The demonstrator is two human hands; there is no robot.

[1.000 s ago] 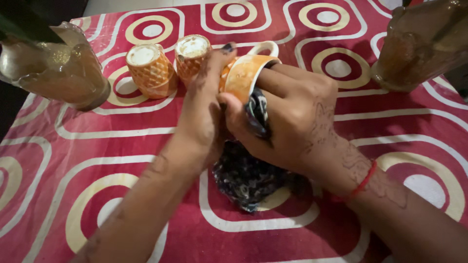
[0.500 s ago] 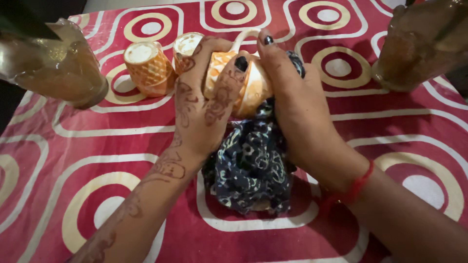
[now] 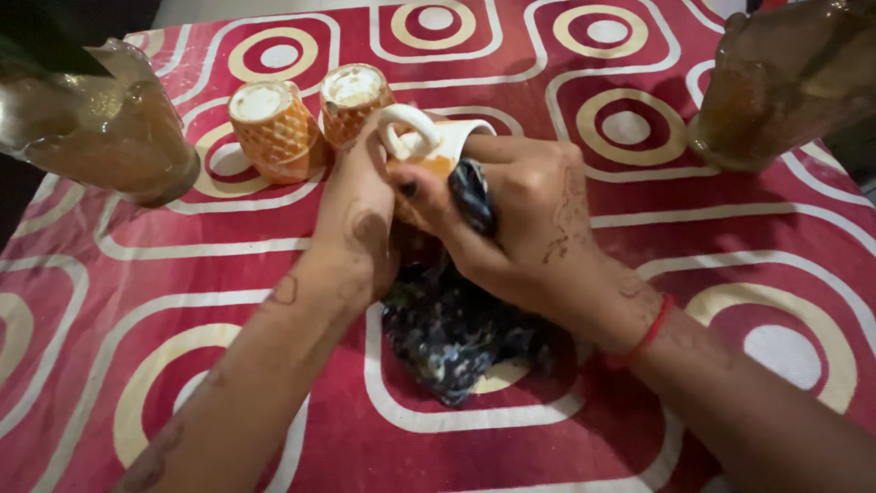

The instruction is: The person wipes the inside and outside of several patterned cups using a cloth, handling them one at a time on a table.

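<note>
- Left hand (image 3: 360, 215) — grips the side of an orange-and-white mug (image 3: 429, 155), fingers wrapped round its far wall; the mug is held tipped above the counter (image 3: 137, 274), just in front of the two upturned cups.
- Right hand (image 3: 525, 219) — clenched on a dark patterned cloth (image 3: 456, 329), with a fold of it pushed into or against the mug's mouth; whether the fingers reach inside cannot be told. A red thread bracelet (image 3: 643, 338) sits at the wrist.
- Change over the last second — the mug has been rotated in the hands. Half a second ago its body faced the camera and both hands cupped it from above; now the white handle (image 3: 401, 128) points up and toward the viewer, and the right hand has swung back over the cloth. In judgement, the wiping has moved on to another part of the mug rather than ended.
- The cloth's loose end trails down and bunches on the counter below the hands, much as before.
- Surroundings, unmoved — two textured orange cups (image 3: 274, 128) stand mouth down, side by side, behind the left hand; amber glass vessels stand at the far left (image 3: 100, 128) and far right (image 3: 785, 82) corners of the red cover with its cream ring pattern.
</note>
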